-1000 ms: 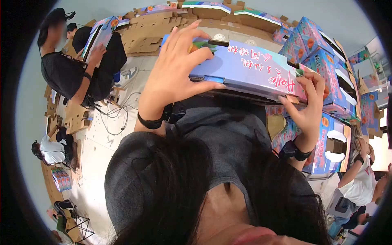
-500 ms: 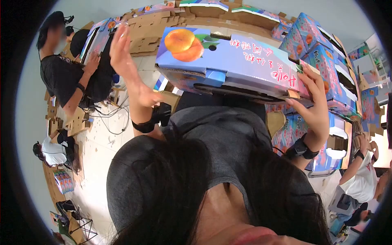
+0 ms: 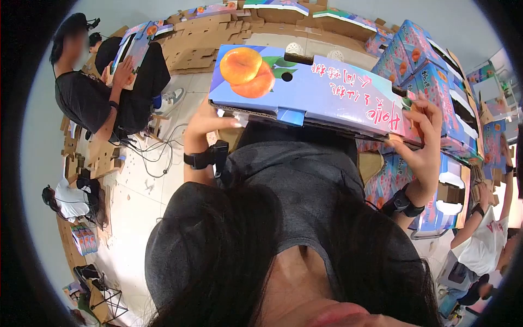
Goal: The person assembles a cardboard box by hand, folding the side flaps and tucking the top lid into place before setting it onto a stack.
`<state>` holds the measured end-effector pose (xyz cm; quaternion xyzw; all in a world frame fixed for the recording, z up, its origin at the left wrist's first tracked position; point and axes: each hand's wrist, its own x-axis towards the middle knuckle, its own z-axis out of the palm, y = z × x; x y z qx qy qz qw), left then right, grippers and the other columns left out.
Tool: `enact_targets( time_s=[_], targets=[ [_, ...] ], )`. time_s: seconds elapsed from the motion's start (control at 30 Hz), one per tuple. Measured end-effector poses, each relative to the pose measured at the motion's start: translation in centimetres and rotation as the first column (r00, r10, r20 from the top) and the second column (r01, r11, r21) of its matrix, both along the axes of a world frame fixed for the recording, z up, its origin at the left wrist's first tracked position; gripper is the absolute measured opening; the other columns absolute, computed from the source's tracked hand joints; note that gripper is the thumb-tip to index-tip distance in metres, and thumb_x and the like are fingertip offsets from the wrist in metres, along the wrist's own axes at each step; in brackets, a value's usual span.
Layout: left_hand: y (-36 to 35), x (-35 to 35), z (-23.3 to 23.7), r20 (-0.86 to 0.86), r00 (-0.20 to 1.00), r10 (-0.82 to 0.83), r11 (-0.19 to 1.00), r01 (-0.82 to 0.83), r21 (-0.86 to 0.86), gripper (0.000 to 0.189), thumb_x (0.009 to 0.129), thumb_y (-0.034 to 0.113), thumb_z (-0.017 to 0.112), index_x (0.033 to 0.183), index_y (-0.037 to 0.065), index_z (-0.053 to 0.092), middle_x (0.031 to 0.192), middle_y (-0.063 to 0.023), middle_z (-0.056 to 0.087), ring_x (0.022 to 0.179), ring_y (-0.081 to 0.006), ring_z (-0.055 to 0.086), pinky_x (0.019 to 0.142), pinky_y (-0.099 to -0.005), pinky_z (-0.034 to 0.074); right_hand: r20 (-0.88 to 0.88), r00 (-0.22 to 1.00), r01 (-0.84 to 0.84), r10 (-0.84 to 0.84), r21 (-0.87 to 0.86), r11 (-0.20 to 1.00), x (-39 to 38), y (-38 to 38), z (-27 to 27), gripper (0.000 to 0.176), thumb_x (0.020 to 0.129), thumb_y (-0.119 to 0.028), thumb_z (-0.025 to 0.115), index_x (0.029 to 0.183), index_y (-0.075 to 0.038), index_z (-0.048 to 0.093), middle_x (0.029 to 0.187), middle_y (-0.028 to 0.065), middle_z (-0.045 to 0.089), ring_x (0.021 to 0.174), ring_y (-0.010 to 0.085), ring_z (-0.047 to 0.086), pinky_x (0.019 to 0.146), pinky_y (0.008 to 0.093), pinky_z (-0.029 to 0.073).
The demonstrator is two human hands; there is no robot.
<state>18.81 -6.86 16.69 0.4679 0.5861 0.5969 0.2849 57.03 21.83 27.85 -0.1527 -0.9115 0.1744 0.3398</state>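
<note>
A blue and pink cardboard peach box (image 3: pixel 327 95) lies across my lap, its printed side facing up with the lettering upside down to me. My right hand (image 3: pixel 424 136) grips its right end, fingers on the printed panel and thumb along the near edge. At the left end, my left hand (image 3: pixel 206 124) wraps the corner; the thumb shows at the near edge while the other fingers are hidden behind the box. A slot and a round hole are cut in the panel, and a blue tab sticks out at the near edge.
Stacked peach boxes (image 3: pixel 417 60) stand at my right, with another open box (image 3: pixel 447 191) below them. Flattened cardboard (image 3: pixel 201 43) covers the floor ahead. At left a person in black (image 3: pixel 81 101) handles a box; cables (image 3: pixel 163 158) trail nearby. Another person (image 3: pixel 482 245) is at right.
My left hand, raised and off the box before, has come down to the box's left end. The box has shifted slightly toward me. The person at left has moved their box.
</note>
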Motion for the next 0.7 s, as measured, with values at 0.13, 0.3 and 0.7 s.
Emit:
enact_targets(
  time_s=[0.13, 0.3, 0.7],
  targets=[
    [1.2, -0.1, -0.4, 0.078, 0.996, 0.042, 0.998, -0.046, 0.048, 0.095, 0.065, 0.016, 0.091, 0.144, 0.000, 0.040, 0.133, -0.0115, 0.058, 0.122, -0.0209, 0.056, 0.104, -0.0381, 0.045, -0.148, 0.989, 0.005, -0.026, -0.138, 0.990, -0.5, 0.0, -0.5, 0.088, 0.057, -0.033, 0.094, 0.132, -0.007, 0.057, 0.134, 0.0152, 0.047, 0.139, 0.0348, 0.039, 0.113, 0.0434, 0.034],
    [1.6, 0.3, -0.9, 0.012, 0.997, 0.077, 0.992, -0.078, 0.104, 0.093, 0.066, 0.015, 0.091, 0.142, -0.001, 0.042, 0.130, -0.0122, 0.060, 0.120, -0.0210, 0.057, 0.103, -0.0388, 0.046, -0.232, 0.970, -0.068, 0.075, 0.041, 0.997, -3.0, -2.1, 0.8, 0.098, 0.056, -0.040, 0.094, 0.138, -0.006, 0.053, 0.147, 0.0181, 0.043, 0.138, 0.0360, 0.040, 0.112, 0.0456, 0.034],
    [3.5, 3.4, 1.0, -0.019, 0.997, 0.072, 0.992, -0.070, 0.105, 0.122, 0.052, 0.021, 0.100, 0.150, -0.002, 0.030, 0.145, -0.0140, 0.048, 0.136, -0.0243, 0.045, 0.114, -0.0398, 0.034, 0.199, 0.967, -0.219, 0.161, 0.315, 0.924, -10.4, -4.7, 2.3, 0.105, 0.065, -0.059, 0.080, 0.150, -0.011, 0.043, 0.133, 0.0213, 0.052, 0.124, 0.0398, 0.049, 0.108, 0.0516, 0.034]
  ],
)
